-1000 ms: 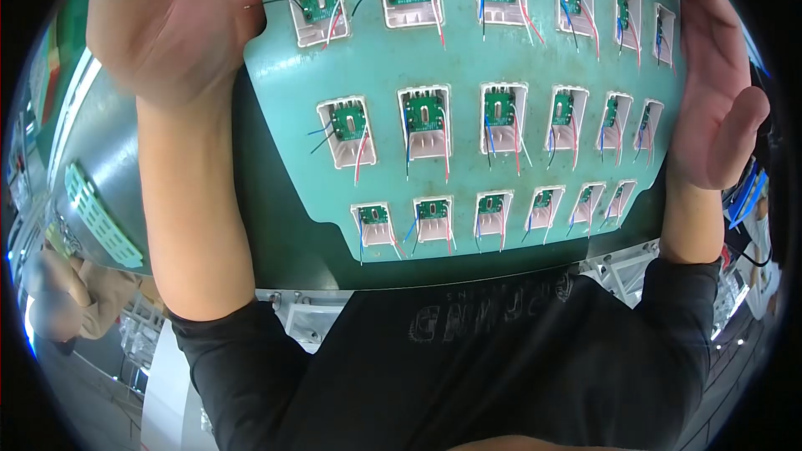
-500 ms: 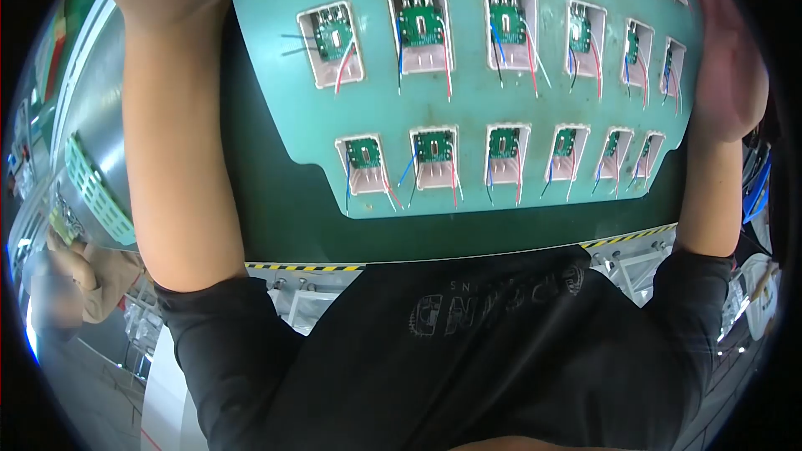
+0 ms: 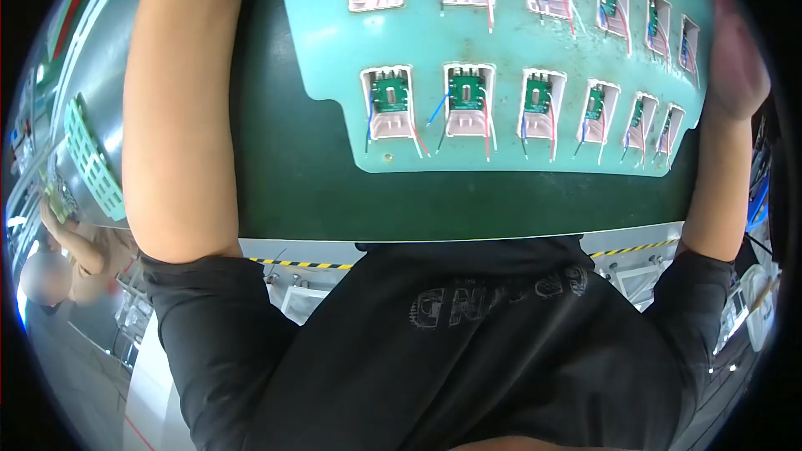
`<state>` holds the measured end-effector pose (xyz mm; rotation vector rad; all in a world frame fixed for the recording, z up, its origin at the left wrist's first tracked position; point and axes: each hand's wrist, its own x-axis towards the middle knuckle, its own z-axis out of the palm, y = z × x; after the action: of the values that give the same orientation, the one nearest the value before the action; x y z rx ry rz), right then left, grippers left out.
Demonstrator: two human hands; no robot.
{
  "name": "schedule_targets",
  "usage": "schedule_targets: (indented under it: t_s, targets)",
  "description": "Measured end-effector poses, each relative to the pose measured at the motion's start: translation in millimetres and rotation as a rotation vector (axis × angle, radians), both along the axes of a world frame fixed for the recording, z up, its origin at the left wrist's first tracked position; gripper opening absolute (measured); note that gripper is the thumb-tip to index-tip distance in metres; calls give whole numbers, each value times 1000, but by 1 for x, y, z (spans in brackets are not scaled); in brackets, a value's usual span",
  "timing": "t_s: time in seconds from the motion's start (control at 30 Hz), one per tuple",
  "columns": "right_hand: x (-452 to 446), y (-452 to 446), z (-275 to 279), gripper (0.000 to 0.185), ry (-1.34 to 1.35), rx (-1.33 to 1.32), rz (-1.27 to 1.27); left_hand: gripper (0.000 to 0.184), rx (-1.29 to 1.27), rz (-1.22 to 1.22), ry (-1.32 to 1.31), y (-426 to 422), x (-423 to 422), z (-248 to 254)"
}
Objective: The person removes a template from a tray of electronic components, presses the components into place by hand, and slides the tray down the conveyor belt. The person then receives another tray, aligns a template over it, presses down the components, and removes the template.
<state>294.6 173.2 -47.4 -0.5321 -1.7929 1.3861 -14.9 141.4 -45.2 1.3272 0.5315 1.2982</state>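
Note:
A flat green tray (image 3: 501,40) lies across the upper view, over the dark green tabletop. Its cut-outs hold rows of white plastic housings (image 3: 391,127), each with a small green circuit board (image 3: 390,93) inside. Blue, black, red and white wires stick out over the housing edges. My right hand (image 3: 737,71) is at the tray's right edge and grips it; its fingertips are blurred and partly hidden. On the left my forearm (image 3: 180,117) reaches up past the top of the frame, so my left hand is out of sight.
The dark green tabletop (image 3: 468,205) ends at a straight front edge by my torso. A slotted green plate (image 3: 93,159) rests on a metallic surface at far left. Another person (image 3: 92,255) sits beyond it. Yellow-black tape (image 3: 305,264) runs below the table edge.
The tray has shifted up and slightly right in view, away from my body, showing more tabletop in front. My left hand has left the top of the frame; my right hand stays at the tray's edge.

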Motion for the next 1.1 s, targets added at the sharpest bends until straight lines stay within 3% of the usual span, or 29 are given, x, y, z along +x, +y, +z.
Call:
schedule_targets:
  t_s: [0.27,0.33,0.47,0.53,0.6,0.63,0.67,0.77,0.8,0.83,0.9,1.03,1.1]
  targets:
    - [-14,3,-3,67,85,-14,90,45,-52,-44,-33,6,-16,0]
    - [-21,5,-11,67,148,-45,123,44,-132,150,218,2,-27,5]
    - [-45,-2,-4,67,117,-153,-16,54,-323,896,1310,-26,-64,42]
    - [-57,4,-7,65,162,-195,17,67,-591,552,1404,-54,-78,62]
    - [-66,9,-7,64,211,-231,50,68,-734,336,1201,-82,-82,62]
    - [-69,12,-6,63,245,-249,68,65,-756,240,915,-97,-80,57]
    - [-73,14,-6,63,270,-259,89,52,-771,227,743,-106,-82,54]
    - [-81,18,-8,61,336,-303,156,39,-688,448,760,-126,-90,59]
    - [-83,20,-9,60,359,-316,174,35,-687,643,770,-132,-88,63]
    - [-84,22,-10,59,377,-330,192,38,-638,710,681,-130,-82,70]
    - [-85,28,-11,58,421,-350,226,39,-605,634,499,-128,-77,90]
    - [-86,36,-20,56,518,-416,283,40,-587,443,457,-126,-67,84]
    - [-86,37,-21,60,539,-499,256,39,-633,492,424,-131,-65,80]
